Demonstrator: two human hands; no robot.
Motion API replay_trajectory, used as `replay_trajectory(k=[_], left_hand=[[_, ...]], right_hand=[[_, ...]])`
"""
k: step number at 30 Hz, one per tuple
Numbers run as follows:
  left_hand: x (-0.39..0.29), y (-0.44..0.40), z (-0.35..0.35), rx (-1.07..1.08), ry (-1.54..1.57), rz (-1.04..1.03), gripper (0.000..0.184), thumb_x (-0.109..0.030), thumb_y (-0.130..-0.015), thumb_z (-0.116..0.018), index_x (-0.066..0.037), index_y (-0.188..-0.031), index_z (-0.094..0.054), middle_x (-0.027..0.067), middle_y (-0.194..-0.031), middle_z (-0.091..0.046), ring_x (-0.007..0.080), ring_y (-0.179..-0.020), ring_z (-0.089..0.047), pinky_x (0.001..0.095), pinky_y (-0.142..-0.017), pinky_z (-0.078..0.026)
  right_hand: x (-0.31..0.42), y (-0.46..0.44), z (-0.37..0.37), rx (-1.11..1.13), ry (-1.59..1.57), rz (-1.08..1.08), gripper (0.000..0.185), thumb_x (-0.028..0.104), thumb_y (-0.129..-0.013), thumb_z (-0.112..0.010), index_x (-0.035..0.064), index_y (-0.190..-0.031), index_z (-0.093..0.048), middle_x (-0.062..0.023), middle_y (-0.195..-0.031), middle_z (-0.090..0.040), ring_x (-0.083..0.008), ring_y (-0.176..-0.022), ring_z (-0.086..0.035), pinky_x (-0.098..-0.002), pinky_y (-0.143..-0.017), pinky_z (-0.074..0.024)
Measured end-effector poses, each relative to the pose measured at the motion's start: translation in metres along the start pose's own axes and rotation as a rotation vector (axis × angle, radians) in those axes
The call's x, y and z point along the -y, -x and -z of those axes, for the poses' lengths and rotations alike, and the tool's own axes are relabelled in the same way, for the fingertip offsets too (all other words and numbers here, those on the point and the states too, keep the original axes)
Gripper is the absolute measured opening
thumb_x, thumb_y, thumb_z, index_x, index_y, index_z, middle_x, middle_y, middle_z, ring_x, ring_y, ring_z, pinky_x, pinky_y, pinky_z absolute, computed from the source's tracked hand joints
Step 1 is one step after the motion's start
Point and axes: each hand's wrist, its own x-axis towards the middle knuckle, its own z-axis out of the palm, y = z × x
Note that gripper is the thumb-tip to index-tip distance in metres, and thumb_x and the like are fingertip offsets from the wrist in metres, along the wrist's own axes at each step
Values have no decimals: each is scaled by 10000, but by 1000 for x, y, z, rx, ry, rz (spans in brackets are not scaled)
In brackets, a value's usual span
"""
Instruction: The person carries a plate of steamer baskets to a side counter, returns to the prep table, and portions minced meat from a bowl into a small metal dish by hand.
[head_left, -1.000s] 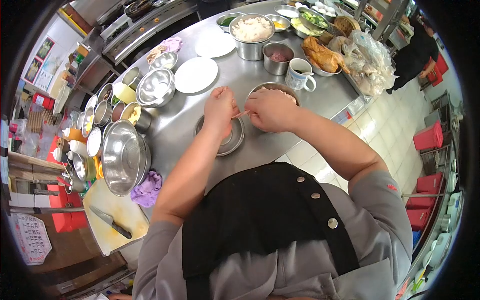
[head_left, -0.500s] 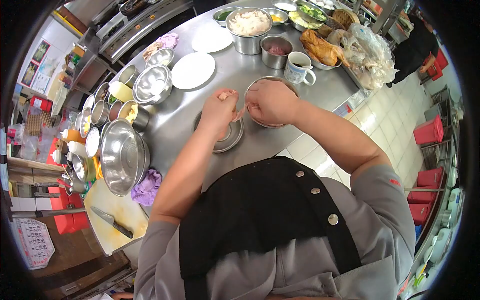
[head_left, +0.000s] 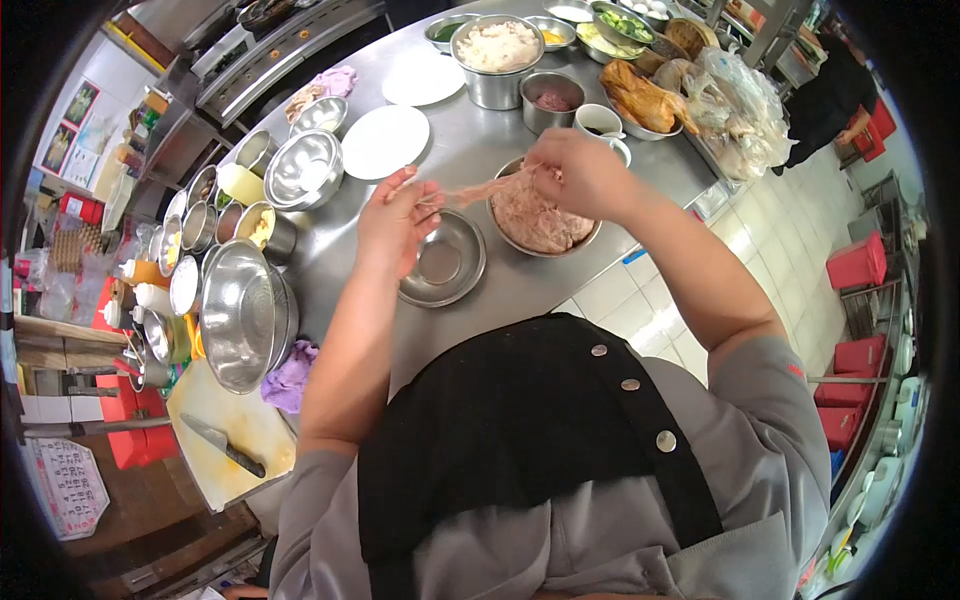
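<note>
A calendar sheet (head_left: 68, 488) printed with rows of numbers hangs left of the cutting board (head_left: 205, 400), single figures too small for my remote feed; far right of the board, red lettering (head_left: 795, 369) on a grey sleeve (head_left: 755, 385) defies my reading.

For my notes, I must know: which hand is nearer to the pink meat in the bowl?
Right. The right hand is over the far right part of the pink meat; the left hand is off to the meat's left.
</note>
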Motion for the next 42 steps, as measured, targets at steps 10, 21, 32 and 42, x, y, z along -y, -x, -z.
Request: replay_trajectory(k=[10,21,32,42], left_hand=[[-1,14,-6,131,-203,-35,404,-104,-923,-642,-117,-1314,-538,70,-984,-672,133,-777,-639,249,-620,-482],[-3,27,-24,379,-313,-50,369,-106,-932,-616,-89,-1297,-566,34,-939,-670,98,-745,-640,211,-598,-471],[-3,32,-21,411,-453,-104,331,-150,-948,-618,-86,-1269,-573,31,-936,-669,75,-746,-619,210,-619,-466],[-9,46,9,342,-448,-135,302,-120,-934,-607,-75,-1232,-584,15,-916,-662,71,-718,-599,207,-604,-446]], right_hand=[[-20,9,45,297,146,-193,256,56,-808,-629,83,-1057,-681,-77,-969,-646,-199,-839,-615,-316,-766,-506],[36,-22,14,80,-455,-158,214,112,-866,-657,70,-1072,-701,-118,-945,-687,-220,-865,-661,-329,-778,-527],[29,-27,11,3,-148,161,288,-82,-810,-499,51,-1031,-628,-107,-1024,-570,-234,-945,-586,-333,-786,-495],[45,-32,-9,220,-999,-157,339,-74,-869,-415,25,-1165,-547,-45,-1088,-562,-139,-947,-581,-296,-851,-482]])
